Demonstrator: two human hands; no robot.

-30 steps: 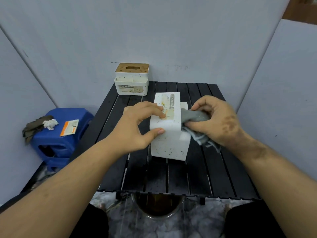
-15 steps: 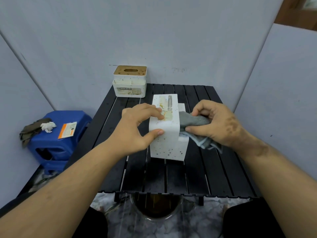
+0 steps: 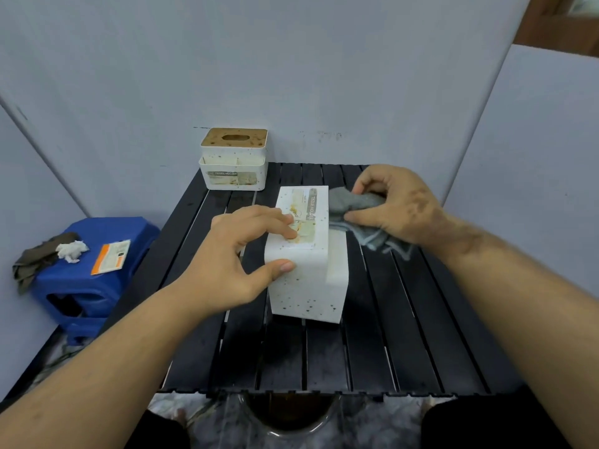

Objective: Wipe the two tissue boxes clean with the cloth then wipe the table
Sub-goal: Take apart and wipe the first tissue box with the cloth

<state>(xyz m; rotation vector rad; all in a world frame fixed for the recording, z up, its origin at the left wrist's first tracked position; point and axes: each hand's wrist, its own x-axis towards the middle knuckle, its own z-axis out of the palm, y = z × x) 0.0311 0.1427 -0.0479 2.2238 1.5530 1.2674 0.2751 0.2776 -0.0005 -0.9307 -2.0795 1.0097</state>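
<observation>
1. From my head camera, my left hand (image 3: pixel 238 254) gripped the near tissue box (image 3: pixel 308 270), which stood on end near the middle of the tabletop (image 3: pixel 405 335). My fingers curled over its labelled upper face and my thumb pressed its near side.
2. My right hand (image 3: pixel 393 205) held the grey cloth (image 3: pixel 359 215) bunched between thumb and fingers. The cloth lay against the box's right side near the top, and loose folds hung toward the slats.
3. The second tissue box (image 3: pixel 234 160), with a brown lid and a slot in it, sat at the tabletop's far left corner, well apart from both hands. It looked untouched, with stains on its front.
4. Off the table to the left stood a blue stool (image 3: pixel 90 273) carrying a dark rag (image 3: pixel 39 257), a crumpled tissue (image 3: pixel 72 251) and an orange-and-white packet (image 3: pixel 111 257).
5. I judged I was on the first box, wiping its right side. Dark specks showed on the near face and yellowish marks on the label, so that box was not finished.
6. The next move called for keeping the left grip firm so the box would not tip, then running the cloth over the speckled near face and the label. The far box and the table remained.
</observation>
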